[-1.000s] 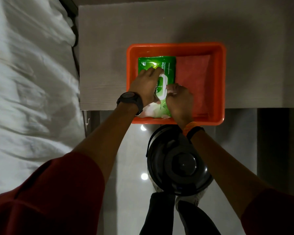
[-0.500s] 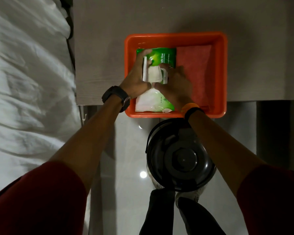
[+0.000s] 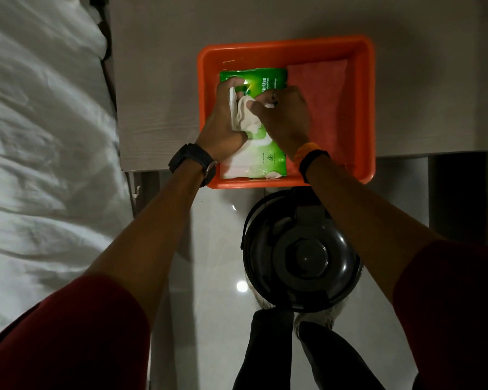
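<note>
A green and white pack of wet wipes [image 3: 262,83] lies in the left half of an orange plastic tray [image 3: 361,108] on a grey table. Its white flap lid stands open. My left hand [image 3: 223,128] lies on the pack and holds it down, fingers next to the raised lid. My right hand [image 3: 282,116] pinches a crumpled white wipe [image 3: 244,116] that sticks up out of the pack's opening. A folded red cloth [image 3: 327,108] fills the right half of the tray.
The tray overhangs the front edge of the grey table [image 3: 158,80]. A bed with white sheets [image 3: 40,136] runs along the left. On the glossy floor below the tray stands a black round bin [image 3: 302,254] with a lid, and my legs are behind it.
The white lid was shut a second ago; my hands lifted it open. Now my right hand has pulled a wipe partly out of the opening. The view shifted a little.
</note>
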`<state>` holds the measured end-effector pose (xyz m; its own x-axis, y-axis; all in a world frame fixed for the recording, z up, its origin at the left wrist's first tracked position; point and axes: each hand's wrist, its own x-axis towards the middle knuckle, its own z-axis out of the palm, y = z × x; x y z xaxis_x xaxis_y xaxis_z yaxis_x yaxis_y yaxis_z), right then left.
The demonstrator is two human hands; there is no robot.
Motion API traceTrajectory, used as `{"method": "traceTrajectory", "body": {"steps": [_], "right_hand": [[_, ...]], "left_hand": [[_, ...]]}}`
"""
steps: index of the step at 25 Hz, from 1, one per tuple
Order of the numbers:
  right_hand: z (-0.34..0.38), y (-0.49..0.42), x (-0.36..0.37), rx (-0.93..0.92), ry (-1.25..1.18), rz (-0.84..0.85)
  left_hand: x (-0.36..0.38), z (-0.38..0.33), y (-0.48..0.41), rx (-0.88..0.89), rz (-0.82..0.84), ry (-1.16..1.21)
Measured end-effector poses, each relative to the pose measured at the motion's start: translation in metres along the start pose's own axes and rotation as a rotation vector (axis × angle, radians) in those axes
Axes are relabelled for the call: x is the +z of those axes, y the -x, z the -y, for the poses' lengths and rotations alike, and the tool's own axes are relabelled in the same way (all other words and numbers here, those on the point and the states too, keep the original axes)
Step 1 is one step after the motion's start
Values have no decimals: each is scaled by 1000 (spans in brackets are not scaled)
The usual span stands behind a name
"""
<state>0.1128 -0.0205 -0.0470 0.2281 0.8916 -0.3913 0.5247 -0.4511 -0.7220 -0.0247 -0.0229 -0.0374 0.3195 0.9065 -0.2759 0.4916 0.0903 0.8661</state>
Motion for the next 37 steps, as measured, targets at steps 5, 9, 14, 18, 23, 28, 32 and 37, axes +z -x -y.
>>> {"method": "traceTrajectory", "body": {"steps": [5, 9, 14, 18, 23, 28, 32, 37], "right_hand": [[0, 29, -33, 145, -725, -269], [-30, 57, -67, 290, -909, -293], [-61, 87, -84, 345, -840, -345], [-90, 136, -106, 280, -786, -271], [-192, 204, -133, 426, -803, -266], [-303, 227, -130, 534, -555, -399], [-350, 220, -104, 533, -429, -339], [-334, 254, -69, 409, -549, -57]], "left_hand": [[17, 2, 7, -68, 109, -214], [40, 12, 16, 3, 243, -716], [51, -1, 11, -52, 268, -1040], [68, -33, 30, -15, 208, -980], [161, -57, 109, 560, 84, -633], [270, -18, 102, 332, 828, -963], [321, 0, 89, 418, 1020, -1058], [284, -14, 99, 390, 901, -840]]}}
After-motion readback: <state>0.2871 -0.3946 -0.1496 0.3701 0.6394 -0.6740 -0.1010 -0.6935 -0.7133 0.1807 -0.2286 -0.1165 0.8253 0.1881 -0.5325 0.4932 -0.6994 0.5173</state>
